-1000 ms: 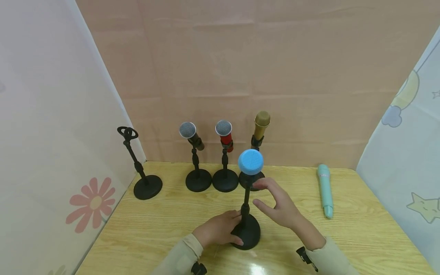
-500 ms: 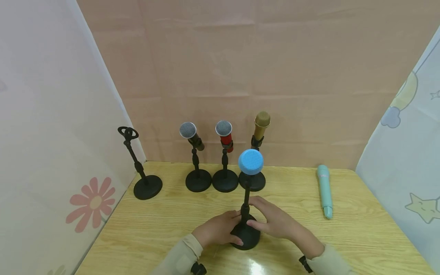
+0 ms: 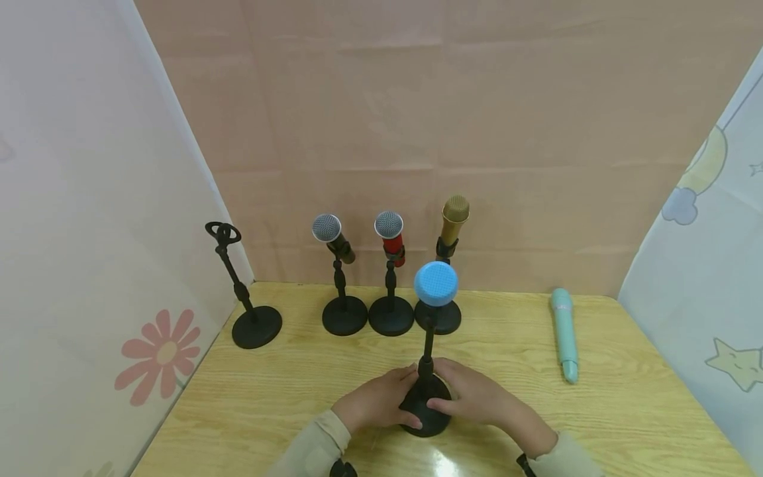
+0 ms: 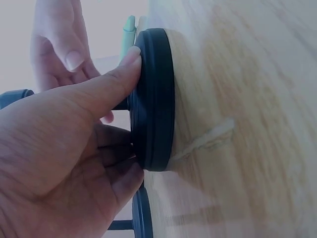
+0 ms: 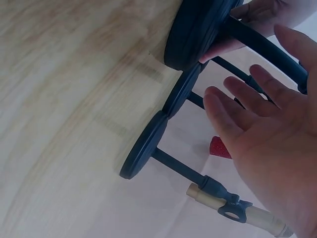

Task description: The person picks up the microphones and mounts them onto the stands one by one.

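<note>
A black microphone stand bearing a blue-headed microphone (image 3: 436,283) stands upright near the table's front, its round base (image 3: 424,421) between my hands. My left hand (image 3: 378,399) grips this base from the left; in the left wrist view its thumb lies on the base (image 4: 153,99) and its fingers bend at the edge. My right hand (image 3: 477,396) is at the base's right side, thumb over it in the head view. In the right wrist view the right hand's fingers (image 5: 242,99) are spread and relaxed beside the stand's pole, holding nothing.
Behind stand several black stands with a dark microphone (image 3: 328,228), a red microphone (image 3: 390,232) and a gold microphone (image 3: 455,215). A stand without microphone (image 3: 253,326) is at the left wall. A mint-green microphone (image 3: 563,334) lies at right on the wooden table (image 3: 286,397).
My right hand has come down from beside the upper pole to the base, its thumb lowering over it. The left hand keeps its place on the base.
</note>
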The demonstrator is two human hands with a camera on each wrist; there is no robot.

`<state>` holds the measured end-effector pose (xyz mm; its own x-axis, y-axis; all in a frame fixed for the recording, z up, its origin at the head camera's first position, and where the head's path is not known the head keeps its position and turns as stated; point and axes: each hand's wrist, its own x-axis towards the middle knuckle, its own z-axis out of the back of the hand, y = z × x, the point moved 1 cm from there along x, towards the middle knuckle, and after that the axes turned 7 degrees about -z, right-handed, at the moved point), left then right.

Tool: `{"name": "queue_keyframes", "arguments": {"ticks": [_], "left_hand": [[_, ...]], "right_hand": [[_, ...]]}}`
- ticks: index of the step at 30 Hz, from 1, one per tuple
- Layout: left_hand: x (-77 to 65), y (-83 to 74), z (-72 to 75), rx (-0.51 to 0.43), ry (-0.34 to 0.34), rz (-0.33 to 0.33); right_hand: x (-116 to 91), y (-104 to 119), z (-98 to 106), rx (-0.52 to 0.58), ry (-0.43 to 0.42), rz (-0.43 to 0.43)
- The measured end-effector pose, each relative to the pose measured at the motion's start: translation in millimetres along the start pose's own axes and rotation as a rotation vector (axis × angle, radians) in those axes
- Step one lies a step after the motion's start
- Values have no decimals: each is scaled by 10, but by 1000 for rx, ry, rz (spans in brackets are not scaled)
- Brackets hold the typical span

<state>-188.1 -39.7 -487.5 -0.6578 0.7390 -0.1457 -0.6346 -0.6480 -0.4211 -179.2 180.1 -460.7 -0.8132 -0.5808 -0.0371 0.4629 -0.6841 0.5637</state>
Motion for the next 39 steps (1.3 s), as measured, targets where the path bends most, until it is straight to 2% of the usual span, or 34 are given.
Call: {"name": "queue_keyframes", "arguments": {"ticks": [9,14,20,39], "left_hand": [[-21,-49,13,82,-8,21],[-18,-50,6,91,-3,32],[-32,-63,5,124,-8,35],[-30,-79,-8,150,-9,42]], "right_hand": [[23,-43,-81,-36,21,-5],[30,-38,-116,-67,48,-11],[34,-43,-161,-106,41,5],[36,-86,-222,-149,59,-30]]}}
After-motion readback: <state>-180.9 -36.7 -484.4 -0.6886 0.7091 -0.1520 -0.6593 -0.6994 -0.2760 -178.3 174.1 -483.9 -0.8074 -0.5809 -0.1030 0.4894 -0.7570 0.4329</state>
